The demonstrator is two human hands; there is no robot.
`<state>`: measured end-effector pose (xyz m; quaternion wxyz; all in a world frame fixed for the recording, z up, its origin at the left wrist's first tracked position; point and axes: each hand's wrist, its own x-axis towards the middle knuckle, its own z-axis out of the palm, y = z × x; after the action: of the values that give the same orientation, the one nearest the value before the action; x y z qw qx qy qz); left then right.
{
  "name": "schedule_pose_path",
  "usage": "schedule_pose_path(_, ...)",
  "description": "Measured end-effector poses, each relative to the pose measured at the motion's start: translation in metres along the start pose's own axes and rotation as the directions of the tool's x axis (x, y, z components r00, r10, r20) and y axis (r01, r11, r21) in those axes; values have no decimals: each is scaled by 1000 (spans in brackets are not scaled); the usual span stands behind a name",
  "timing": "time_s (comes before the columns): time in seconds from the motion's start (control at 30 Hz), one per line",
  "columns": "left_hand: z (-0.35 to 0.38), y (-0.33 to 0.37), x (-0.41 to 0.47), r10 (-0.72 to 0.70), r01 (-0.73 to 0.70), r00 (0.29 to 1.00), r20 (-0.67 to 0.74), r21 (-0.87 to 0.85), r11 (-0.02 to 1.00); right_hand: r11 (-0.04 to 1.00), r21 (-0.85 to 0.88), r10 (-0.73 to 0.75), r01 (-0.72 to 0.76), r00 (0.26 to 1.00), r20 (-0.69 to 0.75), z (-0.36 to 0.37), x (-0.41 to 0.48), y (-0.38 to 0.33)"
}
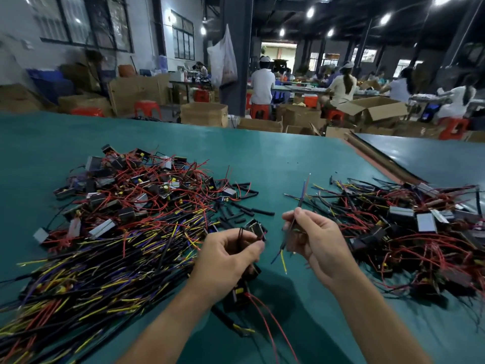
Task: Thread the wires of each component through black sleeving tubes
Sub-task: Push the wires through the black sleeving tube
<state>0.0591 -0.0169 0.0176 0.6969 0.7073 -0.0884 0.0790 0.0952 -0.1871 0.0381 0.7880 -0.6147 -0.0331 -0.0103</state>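
Observation:
My left hand (227,256) grips a small black component (256,228) with thin black leads looped over my fingers; red wires (265,313) trail from another component (237,294) below my wrist. My right hand (316,239) pinches a thin bundle of wires (303,191) that points up and away, with blue and yellow ends (281,254) hanging below my fingers. Short black sleeving tubes (246,210) lie loose on the green table just beyond my hands.
A big heap of components with red wires (136,187) lies at the left, with sleeved black, yellow and blue wires (99,269) nearer me. Another heap of components (409,224) lies at the right. The green table (262,153) stretches away; a table edge (378,160) runs at right.

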Motion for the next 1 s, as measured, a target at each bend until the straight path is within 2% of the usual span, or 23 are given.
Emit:
schedule_pose_path(0.2, 2, 4, -3, -47, 44, 995, 90, 35, 998, 996, 87, -8, 3, 998, 60, 3, -2, 1)
schedule_pose_path(0.4, -2, 2, -4, -58, 49, 994, 96, 89, 995, 999, -32, 38, -35, 991, 125, 4, -5, 6)
schedule_pose_path(0.57, -3, -1, -1, -56, 43, 991, 120, 107, 993, 979, -185, -102, 86, 992, -80, 4, 3, 13)
schedule_pose_path(0.7, -4, 1, -3, -56, 42, 989, 135, 106, 993, 899, -398, -261, 185, 954, -147, -5, 7, 21)
schedule_pose_path(0.83, -3, 0, -3, -69, 53, 988, 135, 122, 991, 817, -536, -302, 211, 949, -87, -11, 11, 24)
schedule_pose_path(0.93, -2, 0, -4, -76, 64, 988, 137, 94, 994, 683, -697, -335, 219, 941, -33, -14, 10, 27)
schedule_pose_path(1.0, -2, 0, -3, -94, 87, 988, 126, 62, 994, 658, -726, -325, 200, 945, -34, -15, 11, 28)
